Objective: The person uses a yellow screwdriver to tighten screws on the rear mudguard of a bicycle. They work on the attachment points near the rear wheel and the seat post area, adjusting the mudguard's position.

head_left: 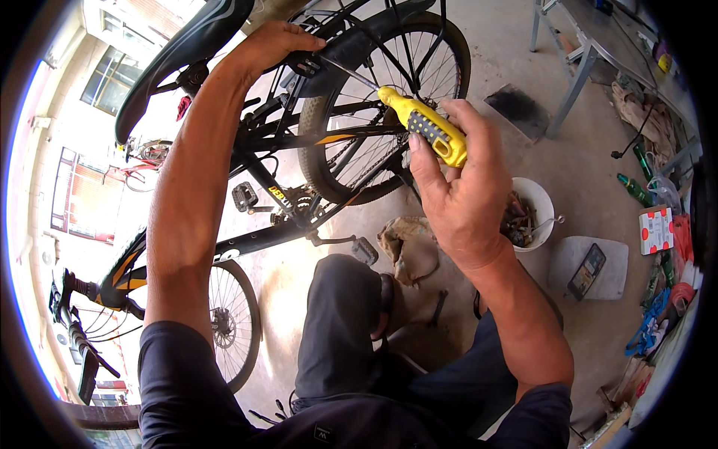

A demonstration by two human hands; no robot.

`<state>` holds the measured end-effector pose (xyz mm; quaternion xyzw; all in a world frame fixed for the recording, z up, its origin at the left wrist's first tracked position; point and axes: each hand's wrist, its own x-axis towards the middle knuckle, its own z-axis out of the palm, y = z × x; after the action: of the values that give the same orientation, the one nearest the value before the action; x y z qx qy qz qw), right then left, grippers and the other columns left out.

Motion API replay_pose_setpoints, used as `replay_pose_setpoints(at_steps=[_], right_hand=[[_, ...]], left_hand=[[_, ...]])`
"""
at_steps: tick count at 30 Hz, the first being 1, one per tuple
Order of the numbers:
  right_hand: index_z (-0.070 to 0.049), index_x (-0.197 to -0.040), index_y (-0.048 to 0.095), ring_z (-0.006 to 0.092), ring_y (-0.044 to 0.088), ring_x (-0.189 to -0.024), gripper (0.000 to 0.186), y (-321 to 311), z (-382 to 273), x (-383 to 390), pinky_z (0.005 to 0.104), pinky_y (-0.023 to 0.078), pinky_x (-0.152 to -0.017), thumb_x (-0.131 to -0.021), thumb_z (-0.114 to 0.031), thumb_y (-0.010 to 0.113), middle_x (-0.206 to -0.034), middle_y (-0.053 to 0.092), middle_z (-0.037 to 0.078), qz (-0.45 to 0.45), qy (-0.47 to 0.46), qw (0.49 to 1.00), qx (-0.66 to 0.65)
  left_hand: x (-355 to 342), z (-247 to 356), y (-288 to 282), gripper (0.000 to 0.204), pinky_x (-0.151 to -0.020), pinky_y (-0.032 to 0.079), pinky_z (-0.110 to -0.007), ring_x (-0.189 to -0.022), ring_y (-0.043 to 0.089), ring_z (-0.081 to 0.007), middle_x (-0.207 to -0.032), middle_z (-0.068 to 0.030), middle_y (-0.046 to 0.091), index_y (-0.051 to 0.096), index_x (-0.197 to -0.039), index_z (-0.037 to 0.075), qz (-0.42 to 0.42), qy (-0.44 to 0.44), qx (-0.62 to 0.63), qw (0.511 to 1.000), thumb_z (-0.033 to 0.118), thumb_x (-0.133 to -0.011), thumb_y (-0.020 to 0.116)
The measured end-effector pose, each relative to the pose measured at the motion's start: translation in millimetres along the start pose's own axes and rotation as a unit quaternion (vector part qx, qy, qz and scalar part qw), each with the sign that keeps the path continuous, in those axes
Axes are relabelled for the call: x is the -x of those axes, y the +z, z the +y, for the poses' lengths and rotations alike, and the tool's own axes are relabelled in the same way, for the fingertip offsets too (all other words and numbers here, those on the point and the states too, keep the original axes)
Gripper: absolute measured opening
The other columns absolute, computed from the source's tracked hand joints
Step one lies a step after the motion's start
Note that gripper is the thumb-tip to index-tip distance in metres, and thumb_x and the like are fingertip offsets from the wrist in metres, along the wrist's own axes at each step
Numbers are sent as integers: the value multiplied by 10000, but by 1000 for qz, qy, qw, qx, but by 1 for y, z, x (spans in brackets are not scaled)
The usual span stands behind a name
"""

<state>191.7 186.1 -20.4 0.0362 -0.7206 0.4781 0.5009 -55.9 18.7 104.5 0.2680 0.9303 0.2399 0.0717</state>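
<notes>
Right grip [467, 198] is closed on the butt end of a yellow-handled screwdriver [419, 120] in the head view, with the thumb laid against one side and the fingers set against the other. The screwdriver is held up in front of the rear wheel of a black bicycle [265, 179], its metal shaft pointed up and leftward toward the rear mudguard [359, 46]. Whether its tip is seated in anything cannot be told. Left grip [273, 45] is placed at the mudguard, beside a small black fitting [305, 64]; whether anything is pinched there is not shown.

By judgement, the screwdriver is light, stiff and hardly fragile. Some purchase should be given by the dotted dark panel, while the smooth yellow parts may be slippery. It is best grasped around the full handle, in line with the shaft. The mudguard, probably thin and springy, is best steadied close to its mount.
</notes>
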Motion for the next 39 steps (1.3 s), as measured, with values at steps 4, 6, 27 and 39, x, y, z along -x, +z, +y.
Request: replay_pose_setpoints(at_steps=[4, 6, 27, 39], right_hand=[[4, -1145, 512, 309, 618, -747, 380, 2, 0, 1, 375, 520, -634, -828, -100, 692, -932, 579, 170, 5, 6, 1000, -25], [6, -1141, 513, 295, 625, -725, 365, 1, 0, 1, 365, 519, -623, -850, -131, 687, -920, 595, 174, 3, 33, 999, -27], [-6, -1148, 518, 253, 618, -765, 349, 3, 3, 2, 327, 501, -615, -867, -133, 680, -953, 580, 174, 21, 19, 1000, -8], [-2, -1131, 528, 250, 601, -749, 349, 1, 2, 1, 319, 491, -591, -834, -90, 691, -918, 573, 142, 2, 45, 999, -8]], left_hand=[[2, 2, 2, 315, -782, 433, -229, -734, 582, -99, -784, -30, 664, 702, -893, 26, 15, 8, -18, 1000, 325, -797, 727], [3, 3, 2, 315, -790, 430, -233, -732, 581, -100, -777, -30, 662, 702, -889, 28, 13, 8, -16, 1000, 328, -796, 727], [-4, -7, -1, 369, -776, 467, -234, -732, 605, -111, -807, -58, 671, 702, -920, 0, 8, 10, -18, 1000, 347, -796, 724], [-6, -12, -1, 371, -788, 475, -239, -733, 616, -113, -806, -59, 676, 704, -945, 8, 6, 18, -20, 1000, 351, -804, 716]])
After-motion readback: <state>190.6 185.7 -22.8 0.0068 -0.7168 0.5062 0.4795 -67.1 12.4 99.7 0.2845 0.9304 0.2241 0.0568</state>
